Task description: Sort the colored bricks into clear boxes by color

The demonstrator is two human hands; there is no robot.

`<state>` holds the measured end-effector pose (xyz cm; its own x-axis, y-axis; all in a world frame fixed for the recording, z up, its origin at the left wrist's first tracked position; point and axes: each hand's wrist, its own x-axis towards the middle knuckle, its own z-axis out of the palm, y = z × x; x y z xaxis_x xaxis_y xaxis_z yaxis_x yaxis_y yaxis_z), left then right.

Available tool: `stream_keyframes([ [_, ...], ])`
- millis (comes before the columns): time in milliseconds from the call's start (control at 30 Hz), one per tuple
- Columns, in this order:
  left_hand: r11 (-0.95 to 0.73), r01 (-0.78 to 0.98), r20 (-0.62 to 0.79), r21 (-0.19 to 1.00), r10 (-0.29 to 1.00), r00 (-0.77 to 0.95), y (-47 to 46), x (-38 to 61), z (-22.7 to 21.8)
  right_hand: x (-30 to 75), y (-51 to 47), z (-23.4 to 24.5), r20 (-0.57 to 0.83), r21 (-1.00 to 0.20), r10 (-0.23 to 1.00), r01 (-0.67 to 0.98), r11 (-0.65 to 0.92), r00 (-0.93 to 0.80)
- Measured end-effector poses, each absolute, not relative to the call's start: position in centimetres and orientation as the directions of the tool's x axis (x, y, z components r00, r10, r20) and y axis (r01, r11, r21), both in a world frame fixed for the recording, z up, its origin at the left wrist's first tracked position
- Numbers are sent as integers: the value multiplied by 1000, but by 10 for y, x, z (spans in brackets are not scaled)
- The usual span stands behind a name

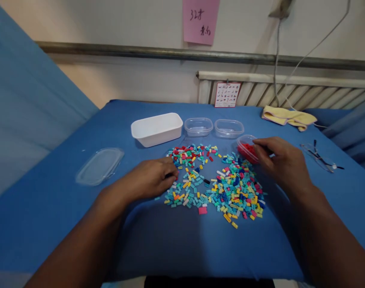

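Note:
A loose pile of small plastic building bricks (236, 188) in blue, teal, yellow, pink and red spreads over the blue cloth. My left hand (155, 176) is at the pile's left side, fingers curled in and closed. A bit of red shows at its fingertips, but what they hold is mostly hidden. On the right, my right hand (281, 160) has its thumb and fingers closed at the rim of a clear plastic tub (242, 139). Red bricks (247, 151) lie inside this tub, which looks tilted beside the pile; the fingers cover its right end.
Behind the pile stand a white plastic box (158, 134) and two clear tubs, one left (198, 130) and one right (229, 131). A clear lid (100, 167) lies left. Glasses (318, 156) and a yellow cloth (287, 117) lie right. A radiator (320, 90) runs behind the table.

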<state>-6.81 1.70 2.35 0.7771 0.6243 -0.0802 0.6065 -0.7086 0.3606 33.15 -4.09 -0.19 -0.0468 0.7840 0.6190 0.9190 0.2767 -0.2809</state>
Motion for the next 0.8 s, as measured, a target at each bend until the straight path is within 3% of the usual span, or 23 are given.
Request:
stream_keyframes([
  [133,-689,635,-64,349,658,750,10,-60,28,279,-44,-2,575,-337,769,775,534,-279],
  [233,-669,653,-8,356,696,718,7,-54,27,236,-45,-6,490,-351,665,571,742,-564],
  [333,-655,656,36,375,718,696,3,-49,26,214,-45,-13,347,-297,580,500,814,-737],
  [533,-641,665,36,384,729,683,-3,-41,21,227,-49,-12,270,-314,635,557,769,-724],
  [800,-729,593,106,343,657,746,0,-40,7,226,-47,-12,330,-331,732,654,681,-595],
])
